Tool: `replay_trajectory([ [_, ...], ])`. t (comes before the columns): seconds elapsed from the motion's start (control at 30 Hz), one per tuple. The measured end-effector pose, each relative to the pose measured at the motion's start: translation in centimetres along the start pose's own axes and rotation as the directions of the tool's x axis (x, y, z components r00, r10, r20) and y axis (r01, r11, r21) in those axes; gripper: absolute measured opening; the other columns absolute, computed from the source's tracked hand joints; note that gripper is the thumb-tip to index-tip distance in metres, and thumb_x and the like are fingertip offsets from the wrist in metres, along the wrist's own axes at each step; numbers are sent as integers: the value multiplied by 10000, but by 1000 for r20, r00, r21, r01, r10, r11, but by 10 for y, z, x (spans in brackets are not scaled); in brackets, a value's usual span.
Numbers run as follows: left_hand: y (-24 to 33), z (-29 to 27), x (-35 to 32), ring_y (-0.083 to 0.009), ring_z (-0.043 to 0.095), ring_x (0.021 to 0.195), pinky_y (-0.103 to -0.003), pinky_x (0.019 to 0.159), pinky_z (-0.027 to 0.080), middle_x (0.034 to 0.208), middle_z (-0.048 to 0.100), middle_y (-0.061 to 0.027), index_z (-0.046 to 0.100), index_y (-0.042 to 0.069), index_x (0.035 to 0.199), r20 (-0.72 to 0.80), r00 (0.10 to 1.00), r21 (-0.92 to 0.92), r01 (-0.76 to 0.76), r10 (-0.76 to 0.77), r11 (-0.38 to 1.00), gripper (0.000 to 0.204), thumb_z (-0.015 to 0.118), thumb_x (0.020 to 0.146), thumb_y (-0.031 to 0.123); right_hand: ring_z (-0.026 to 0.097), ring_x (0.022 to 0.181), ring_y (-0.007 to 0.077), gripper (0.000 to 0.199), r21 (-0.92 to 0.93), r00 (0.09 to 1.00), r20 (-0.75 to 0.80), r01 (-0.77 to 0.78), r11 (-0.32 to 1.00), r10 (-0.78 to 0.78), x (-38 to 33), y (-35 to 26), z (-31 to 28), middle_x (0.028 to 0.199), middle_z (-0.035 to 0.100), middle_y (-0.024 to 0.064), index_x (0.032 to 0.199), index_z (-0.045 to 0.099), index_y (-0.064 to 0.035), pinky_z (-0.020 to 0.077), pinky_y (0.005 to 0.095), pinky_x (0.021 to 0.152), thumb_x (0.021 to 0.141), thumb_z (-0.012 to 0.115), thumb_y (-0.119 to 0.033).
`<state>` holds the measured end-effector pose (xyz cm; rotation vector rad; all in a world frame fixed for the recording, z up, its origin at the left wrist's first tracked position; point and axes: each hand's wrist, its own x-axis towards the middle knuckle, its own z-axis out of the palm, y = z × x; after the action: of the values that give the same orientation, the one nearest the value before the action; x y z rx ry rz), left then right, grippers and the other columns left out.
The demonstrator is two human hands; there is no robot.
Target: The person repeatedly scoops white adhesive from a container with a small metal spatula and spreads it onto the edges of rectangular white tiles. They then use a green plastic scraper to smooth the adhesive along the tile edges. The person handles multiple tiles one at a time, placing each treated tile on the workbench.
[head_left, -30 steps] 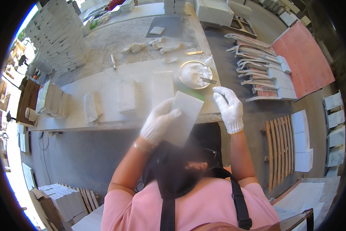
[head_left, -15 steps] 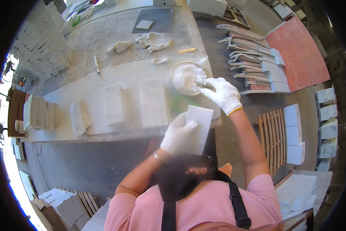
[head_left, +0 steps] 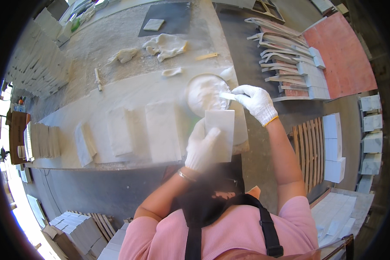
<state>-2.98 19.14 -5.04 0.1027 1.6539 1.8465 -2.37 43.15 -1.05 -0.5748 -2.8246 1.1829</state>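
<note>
My left hand (head_left: 201, 149), in a white glove, grips a white rectangular tile (head_left: 220, 134) upright at the near edge of the workbench (head_left: 130, 91). My right hand (head_left: 255, 102), also gloved, holds a small flat spatula (head_left: 228, 96) whose blade reaches into a round bowl of white paste (head_left: 203, 93). The bowl stands just beyond the held tile. Left of my left hand, white tiles (head_left: 162, 130) lie flat side by side on the bench.
Crumpled white gloves (head_left: 164, 45) and a small square tile (head_left: 154, 24) lie farther back. Stacks of tiles (head_left: 39, 65) line the left. Tile pieces on a rack (head_left: 286, 56), a red mat (head_left: 340, 52) and white blocks (head_left: 334, 147) are on the right.
My right hand has moved from the bench edge to the bowl and now dips the spatula in the paste. My left hand has shifted the tile rightward, closer to the bowl.
</note>
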Motion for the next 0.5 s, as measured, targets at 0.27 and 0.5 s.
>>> replay_trajectory([
  [0.27,0,4,14,-147,590,1219,-324,1062,482,1343,665,-82,559,-36,1476,-103,995,-97,4,-14,995,518,682,1022,180,605,712,59,230,195,982,162,-130,972,99,24,19,15,876,750,-10,1172,811,-74,486,253,631,980,737,-176],
  [0.5,1,1,16,-137,577,1235,-318,1077,469,1363,657,-78,551,-42,1488,-114,993,-165,17,-36,986,518,676,1031,167,596,706,54,230,423,978,199,-144,895,64,22,17,8,872,729,-11,1168,803,-50,465,239,613,970,740,-147],
])
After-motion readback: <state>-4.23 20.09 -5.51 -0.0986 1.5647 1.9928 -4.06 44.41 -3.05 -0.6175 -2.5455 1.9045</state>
